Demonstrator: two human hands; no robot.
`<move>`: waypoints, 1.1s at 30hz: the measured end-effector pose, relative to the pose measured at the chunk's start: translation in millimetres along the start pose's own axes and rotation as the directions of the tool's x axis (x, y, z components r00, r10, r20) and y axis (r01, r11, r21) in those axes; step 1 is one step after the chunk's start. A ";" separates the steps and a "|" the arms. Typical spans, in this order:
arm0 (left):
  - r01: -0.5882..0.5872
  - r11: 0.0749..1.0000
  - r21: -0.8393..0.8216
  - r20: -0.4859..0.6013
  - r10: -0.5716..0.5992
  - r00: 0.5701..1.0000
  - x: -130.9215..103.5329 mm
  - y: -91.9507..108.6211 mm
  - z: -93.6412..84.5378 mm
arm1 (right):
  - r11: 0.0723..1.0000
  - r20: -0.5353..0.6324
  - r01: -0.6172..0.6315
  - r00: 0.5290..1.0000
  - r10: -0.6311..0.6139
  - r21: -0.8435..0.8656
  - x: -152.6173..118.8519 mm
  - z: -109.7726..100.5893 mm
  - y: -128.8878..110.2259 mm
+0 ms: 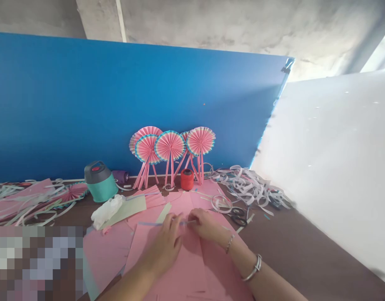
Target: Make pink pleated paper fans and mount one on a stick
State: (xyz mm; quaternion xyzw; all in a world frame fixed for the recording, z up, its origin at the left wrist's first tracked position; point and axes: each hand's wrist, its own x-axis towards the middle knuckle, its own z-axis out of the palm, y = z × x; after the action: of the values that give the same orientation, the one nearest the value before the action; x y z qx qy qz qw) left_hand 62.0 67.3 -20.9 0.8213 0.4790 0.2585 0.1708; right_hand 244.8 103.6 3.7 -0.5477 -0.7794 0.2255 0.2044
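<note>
Pink paper sheets [180, 276] lie before me, with a thin bluish strip [148, 224] along the top sheet's far edge. My left hand [165, 242] rests on the top sheet with its fingers apart, fingertips at the strip. Close to its right, my right hand [203, 223] has its fingers pinched together at the strip's right part. Beyond my hands lies a pale green piece [163, 212]. Black-handled scissors [239, 220] lie right of my right hand, beside a white ring of tape [222, 204].
Pink pleated paper fans [170, 145] lean on the blue board [101, 96]. A red thread spool [187, 179] stands before them. A teal container [103, 186] and white plastic [107, 210] are at left. Paper strips [252, 186] pile at right; more strips lie far left.
</note>
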 end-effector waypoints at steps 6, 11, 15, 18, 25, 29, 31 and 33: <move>0.017 0.998 -0.060 -0.238 -0.031 0.971 -0.9 0.0 1.0 | 0.961 -0.028 0.080 0.997 -0.075 0.264 0.5 -4.1 -4.4; -0.032 0.997 -0.071 -0.408 0.000 0.913 2.0 0.0 -6.1 | 0.952 -0.143 0.139 0.984 -0.103 0.274 2.0 1.9 -0.7; 0.035 0.995 -0.097 -0.423 -0.073 0.903 9.2 -5.9 -11.2 | 0.966 -0.197 0.197 0.967 -0.163 0.170 0.8 0.9 -2.5; 0.050 0.994 -0.093 -0.372 -0.081 0.925 14.3 -6.5 -12.6 | 0.954 -0.212 0.285 0.942 -0.261 0.090 -2.3 -2.3 -9.0; 0.066 0.994 -0.089 -0.355 -0.094 0.930 16.8 -1.8 -13.6 | 0.948 -0.195 0.318 0.929 -0.315 -0.015 -7.4 -5.1 -20.1; 0.082 0.981 -0.177 -0.303 -0.133 0.944 18.1 -5.1 -13.3 | 0.963 -0.199 0.268 0.943 -0.266 -0.018 -5.3 -2.4 -16.9; 0.104 0.965 -0.242 -0.267 -0.169 0.949 19.1 -7.5 -12.4 | 0.967 -0.199 0.254 0.947 -0.252 -0.016 -4.4 -1.5 -14.8; 0.139 0.950 -0.279 -0.251 -0.212 0.945 19.6 -9.1 -11.3 | 0.971 -0.239 0.239 0.941 -0.238 -0.024 -4.8 -1.5 -14.5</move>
State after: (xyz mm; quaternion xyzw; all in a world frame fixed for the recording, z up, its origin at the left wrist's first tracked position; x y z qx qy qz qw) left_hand 57.0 89.2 -11.5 0.7015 0.5321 0.4147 0.2298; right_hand 236.1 94.9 13.0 -0.4721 -0.8088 0.1329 0.3245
